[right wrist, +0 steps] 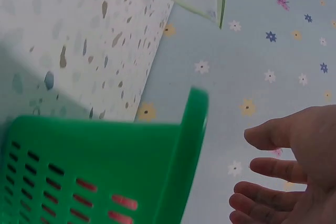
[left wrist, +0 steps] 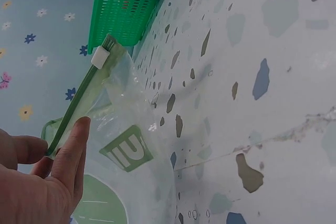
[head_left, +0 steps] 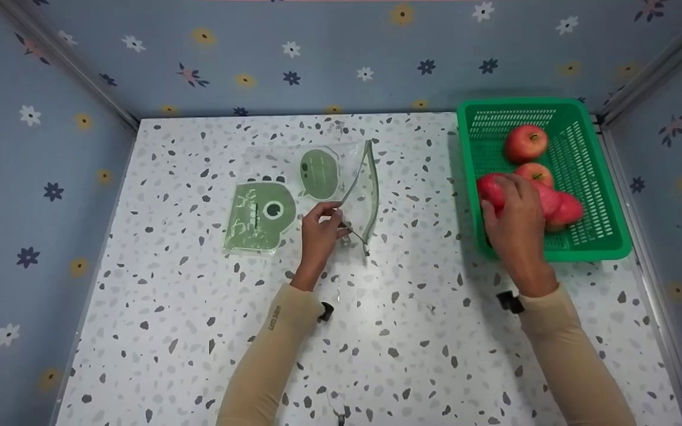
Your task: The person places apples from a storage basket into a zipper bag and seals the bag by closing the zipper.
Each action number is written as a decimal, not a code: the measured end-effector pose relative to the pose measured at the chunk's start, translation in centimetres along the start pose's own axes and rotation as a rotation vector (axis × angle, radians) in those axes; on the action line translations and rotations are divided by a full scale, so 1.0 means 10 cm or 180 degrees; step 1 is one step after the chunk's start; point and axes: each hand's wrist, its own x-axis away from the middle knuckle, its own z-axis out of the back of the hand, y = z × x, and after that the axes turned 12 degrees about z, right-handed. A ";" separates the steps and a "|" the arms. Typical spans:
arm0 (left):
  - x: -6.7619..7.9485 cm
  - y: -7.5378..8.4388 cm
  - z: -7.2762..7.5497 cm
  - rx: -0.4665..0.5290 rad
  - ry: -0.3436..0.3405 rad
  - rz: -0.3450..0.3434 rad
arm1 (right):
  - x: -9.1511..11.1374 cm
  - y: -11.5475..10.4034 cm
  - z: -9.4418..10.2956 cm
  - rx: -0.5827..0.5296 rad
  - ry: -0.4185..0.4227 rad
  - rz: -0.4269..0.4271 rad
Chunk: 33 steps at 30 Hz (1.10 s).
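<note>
A clear slider zip bag (head_left: 261,216) with green cartoon prints lies flat on the table, its green-edged mouth spread apart on the right. My left hand (head_left: 321,234) pinches the near edge of that mouth; the left wrist view shows the thumb and fingers at the green zip strip (left wrist: 79,100), with a white slider (left wrist: 100,57) at its far end. My right hand (head_left: 515,222) is over the green basket (head_left: 598,254), above red apples (head_left: 526,143) and smooth pinkish-red fruit (head_left: 567,210). In the right wrist view its fingers (right wrist: 273,169) are extended and apart, with nothing between them.
The basket stands at the table's back right, close to the right wall. Blue flowered panels (head_left: 329,53) enclose the back and both sides. Speckled white table (head_left: 412,331) extends in front of the bag and basket.
</note>
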 end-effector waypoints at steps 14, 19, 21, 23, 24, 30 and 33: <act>0.01 0.00 0.00 -0.0046 -0.0009 -0.0057 | 0.09 0.39 0.19 0.0359 0.0047 0.0037; 0.02 -0.01 0.01 -0.0033 -0.0008 -0.0050 | 0.11 0.51 0.24 0.0495 -0.0009 0.0008; 0.02 -0.01 0.00 -0.0067 0.0010 -0.0048 | 0.12 0.55 0.26 0.0521 -0.0052 -0.0074; 0.02 -0.01 0.00 -0.0082 0.0026 -0.0039 | 0.13 0.58 0.29 0.0534 -0.0090 -0.0151; 0.02 -0.01 0.00 -0.0081 0.0029 -0.0034 | 0.13 0.60 0.30 0.0549 -0.0112 -0.0188; 0.01 -0.01 0.00 -0.0076 0.0063 -0.0024 | 0.13 0.68 0.34 0.0616 -0.0300 -0.0392; 0.00 -0.02 0.00 -0.0123 0.0067 -0.0035 | 0.13 0.71 0.35 0.0639 -0.0386 -0.0442</act>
